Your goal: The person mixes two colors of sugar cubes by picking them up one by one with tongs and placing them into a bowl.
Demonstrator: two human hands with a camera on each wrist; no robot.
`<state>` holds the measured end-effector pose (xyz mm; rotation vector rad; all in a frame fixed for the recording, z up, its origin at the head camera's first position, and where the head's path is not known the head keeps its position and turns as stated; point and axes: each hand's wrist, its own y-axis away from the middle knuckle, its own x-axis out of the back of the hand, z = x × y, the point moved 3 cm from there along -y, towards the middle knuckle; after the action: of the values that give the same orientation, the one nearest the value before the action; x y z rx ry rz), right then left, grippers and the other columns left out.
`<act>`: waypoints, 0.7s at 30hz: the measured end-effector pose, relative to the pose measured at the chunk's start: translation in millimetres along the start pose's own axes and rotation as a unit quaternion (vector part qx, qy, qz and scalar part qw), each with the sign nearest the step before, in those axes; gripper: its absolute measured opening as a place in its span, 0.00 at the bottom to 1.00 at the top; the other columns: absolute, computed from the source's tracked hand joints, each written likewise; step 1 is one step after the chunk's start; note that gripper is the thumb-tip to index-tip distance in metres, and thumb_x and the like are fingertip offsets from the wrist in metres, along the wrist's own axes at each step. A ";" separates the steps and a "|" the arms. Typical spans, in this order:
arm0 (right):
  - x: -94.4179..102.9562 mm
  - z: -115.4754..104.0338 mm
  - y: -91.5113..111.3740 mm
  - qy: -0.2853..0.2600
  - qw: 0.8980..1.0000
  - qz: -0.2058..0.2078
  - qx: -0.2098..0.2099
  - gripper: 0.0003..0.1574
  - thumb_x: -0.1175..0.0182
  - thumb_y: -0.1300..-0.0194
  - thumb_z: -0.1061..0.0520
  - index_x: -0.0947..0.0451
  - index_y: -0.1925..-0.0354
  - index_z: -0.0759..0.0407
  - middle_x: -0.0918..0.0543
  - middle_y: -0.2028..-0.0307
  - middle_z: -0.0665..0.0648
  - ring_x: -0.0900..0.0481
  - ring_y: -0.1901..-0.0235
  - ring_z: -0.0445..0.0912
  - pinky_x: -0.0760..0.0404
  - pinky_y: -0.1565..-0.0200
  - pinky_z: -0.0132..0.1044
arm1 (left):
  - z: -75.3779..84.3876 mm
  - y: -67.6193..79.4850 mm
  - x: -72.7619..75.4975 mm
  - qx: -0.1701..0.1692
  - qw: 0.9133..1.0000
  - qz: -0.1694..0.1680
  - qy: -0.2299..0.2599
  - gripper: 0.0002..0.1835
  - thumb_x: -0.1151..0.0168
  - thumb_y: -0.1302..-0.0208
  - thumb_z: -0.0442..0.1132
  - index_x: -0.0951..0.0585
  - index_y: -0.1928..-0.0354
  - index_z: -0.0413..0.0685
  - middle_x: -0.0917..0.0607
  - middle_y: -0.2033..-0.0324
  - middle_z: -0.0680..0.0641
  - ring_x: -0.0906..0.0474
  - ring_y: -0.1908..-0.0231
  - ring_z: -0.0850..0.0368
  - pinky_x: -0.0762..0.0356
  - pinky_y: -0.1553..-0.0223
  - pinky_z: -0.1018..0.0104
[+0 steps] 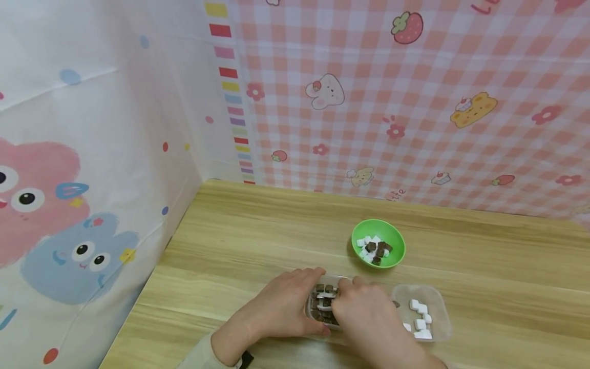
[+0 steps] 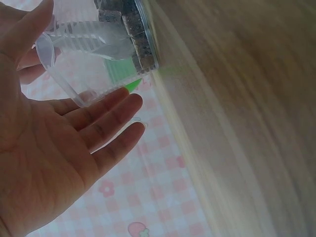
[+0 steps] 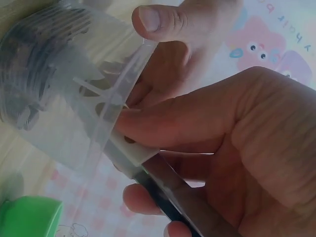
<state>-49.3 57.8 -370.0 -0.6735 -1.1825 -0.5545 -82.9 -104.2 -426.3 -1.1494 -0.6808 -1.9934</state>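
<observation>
A clear plastic container (image 1: 310, 308) of dark brown cubes (image 1: 318, 313) stands near the front of the table. My left hand (image 1: 288, 302) holds its left side, thumb at the near wall and fingers at the far wall. My right hand (image 1: 369, 312) grips tongs (image 3: 180, 197) with metal arms and pale, holed tips. Those tips reach down inside the container among the brown cubes. Whether a cube sits between them cannot be made out. In the left wrist view my left fingers (image 2: 111, 131) lie fairly straight against the container wall.
Behind the container stands a green bowl (image 1: 395, 241) with white and brown cubes in it. To the right is a second clear container (image 1: 443, 307) with several white cubes (image 1: 420, 324), partly covered by my right hand. A pink checked cloth (image 1: 369, 102) hangs behind the wooden table (image 1: 221, 246).
</observation>
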 end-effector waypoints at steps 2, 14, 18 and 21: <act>-0.2 -0.4 0.2 0.001 1.000 -0.004 0.002 0.11 0.23 0.62 0.57 0.16 0.78 0.58 0.22 0.76 0.54 0.25 0.79 0.47 0.27 0.83 0.40 | -0.1 -0.2 -0.2 0.001 1.000 -0.002 0.002 0.55 0.21 0.50 0.67 0.32 0.25 0.48 0.23 0.32 0.47 0.26 0.33 0.51 0.28 0.32 0.50; -1.3 -0.2 3.5 0.016 0.999 0.032 0.014 0.10 0.25 0.60 0.59 0.16 0.76 0.61 0.24 0.77 0.54 0.26 0.79 0.48 0.29 0.83 0.40 | 0.0 0.2 0.2 0.001 1.000 -0.002 0.003 0.55 0.21 0.50 0.66 0.32 0.25 0.47 0.22 0.33 0.47 0.25 0.34 0.51 0.28 0.32 0.51; -1.8 0.9 3.2 0.018 0.999 0.041 0.021 0.10 0.26 0.59 0.59 0.16 0.76 0.61 0.24 0.77 0.54 0.26 0.79 0.48 0.29 0.82 0.40 | 0.4 -0.1 0.4 -0.002 1.000 0.000 0.000 0.55 0.20 0.51 0.66 0.32 0.26 0.47 0.21 0.34 0.47 0.24 0.35 0.52 0.27 0.33 0.51; -2.5 3.2 2.9 0.017 0.999 0.041 0.027 0.09 0.26 0.59 0.59 0.16 0.76 0.60 0.24 0.78 0.53 0.27 0.79 0.48 0.30 0.82 0.39 | 0.8 -0.3 0.4 -0.006 1.000 0.004 -0.005 0.55 0.20 0.51 0.66 0.32 0.26 0.47 0.20 0.36 0.48 0.23 0.37 0.53 0.26 0.34 0.52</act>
<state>-50.0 62.2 -372.2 -0.6607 -1.1296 -0.4606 -82.8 -103.5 -425.5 -1.1682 -0.6684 -1.9894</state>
